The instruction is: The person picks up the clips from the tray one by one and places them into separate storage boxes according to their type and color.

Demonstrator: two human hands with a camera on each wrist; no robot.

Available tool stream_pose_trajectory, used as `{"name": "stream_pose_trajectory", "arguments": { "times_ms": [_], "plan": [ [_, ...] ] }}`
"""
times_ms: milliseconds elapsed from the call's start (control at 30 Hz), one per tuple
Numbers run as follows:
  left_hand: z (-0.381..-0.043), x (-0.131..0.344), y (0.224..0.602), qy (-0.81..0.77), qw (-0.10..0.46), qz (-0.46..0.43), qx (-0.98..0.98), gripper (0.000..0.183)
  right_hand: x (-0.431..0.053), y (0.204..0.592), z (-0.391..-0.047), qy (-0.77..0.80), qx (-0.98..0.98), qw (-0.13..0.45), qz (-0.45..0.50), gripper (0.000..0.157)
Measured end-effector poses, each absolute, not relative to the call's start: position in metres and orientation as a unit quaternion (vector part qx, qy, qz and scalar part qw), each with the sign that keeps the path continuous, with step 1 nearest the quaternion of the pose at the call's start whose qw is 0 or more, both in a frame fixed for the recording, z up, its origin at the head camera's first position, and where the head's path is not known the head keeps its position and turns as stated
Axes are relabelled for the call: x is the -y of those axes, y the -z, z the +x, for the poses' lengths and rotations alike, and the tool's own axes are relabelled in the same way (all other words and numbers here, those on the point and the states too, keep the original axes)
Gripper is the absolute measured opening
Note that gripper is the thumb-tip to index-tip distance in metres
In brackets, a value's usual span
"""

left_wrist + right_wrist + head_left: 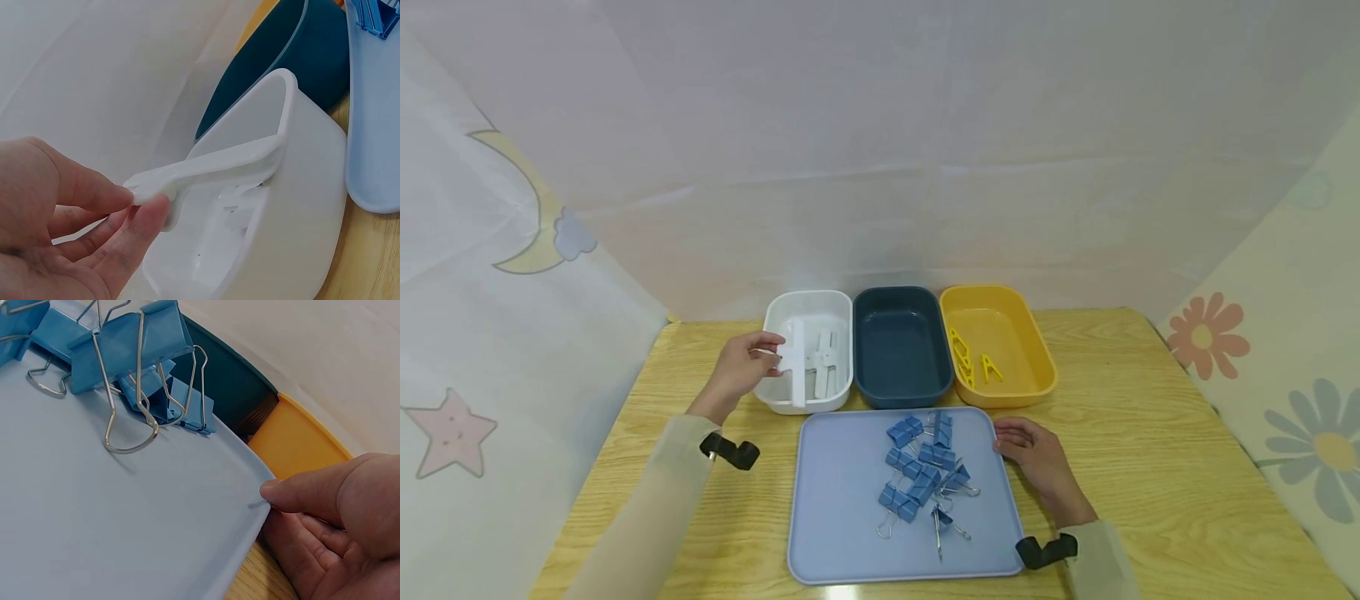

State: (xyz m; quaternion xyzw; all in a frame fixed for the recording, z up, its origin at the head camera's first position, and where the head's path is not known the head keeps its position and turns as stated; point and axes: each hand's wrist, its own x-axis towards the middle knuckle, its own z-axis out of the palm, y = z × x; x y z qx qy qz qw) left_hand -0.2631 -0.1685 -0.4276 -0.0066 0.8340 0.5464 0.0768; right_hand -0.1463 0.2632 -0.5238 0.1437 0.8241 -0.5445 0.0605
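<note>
Between thumb and fingertips, my left hand [741,373] pinches a white T-shaped plastic clip [798,362] over the white bin [767,398]. In the left wrist view the clip's long bar [219,159] lies across the bin's opening, close to the rim; whether they touch I cannot tell. Similar white clips [823,360] lie inside that bin. My right hand [1037,462] grips the upper right corner of the light blue tray [842,517], thumb on the rim and fingers curled below. Several blue binder clips [922,483] are heaped on the tray's right half.
A dark blue bin [902,350] stands between the white bin and a yellow bin [1007,342]. Small yellow clips [990,368] lie in the yellow bin. All three bins stand behind the tray on a wooden table [1150,433], before a cloth wall [880,167].
</note>
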Motion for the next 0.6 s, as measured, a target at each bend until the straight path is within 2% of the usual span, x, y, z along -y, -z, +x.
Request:
{"name": "stream_pose_trajectory", "arguments": {
  "times_ms": [600],
  "plan": [
    [-0.274, 0.168, 0.428, -0.534, 0.073, -0.026, -0.842, 0.034, -0.264, 0.521, -0.145, 0.559, -0.816, 0.063, 0.135, 0.038]
  ]
}}
